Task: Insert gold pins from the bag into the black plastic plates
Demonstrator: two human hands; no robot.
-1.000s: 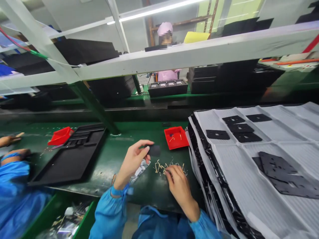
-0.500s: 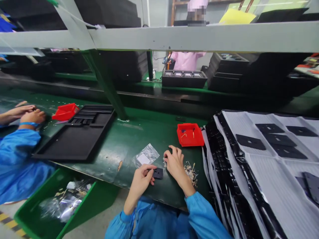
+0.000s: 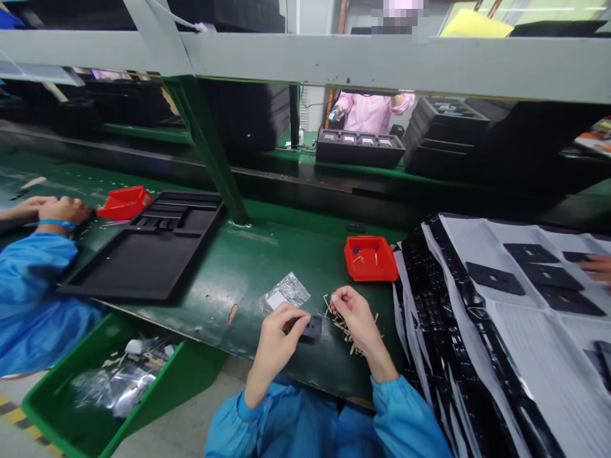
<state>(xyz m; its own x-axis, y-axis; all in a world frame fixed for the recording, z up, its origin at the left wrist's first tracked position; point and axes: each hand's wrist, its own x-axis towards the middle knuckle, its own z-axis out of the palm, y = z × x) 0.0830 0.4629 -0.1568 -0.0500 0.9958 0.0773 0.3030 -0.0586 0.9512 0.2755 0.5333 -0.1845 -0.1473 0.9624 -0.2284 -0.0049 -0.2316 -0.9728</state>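
Right hand (image 3: 356, 316) shifted onto tan slivers (image 3: 344, 332)

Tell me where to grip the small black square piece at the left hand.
Grip the exposed right end of the small black square piece, coming in from the right, the side of the right hand. The left hand covers its other end, so that side is taken. The piece looks thin and flat, so pinching its free edges between fingertips probably works best.
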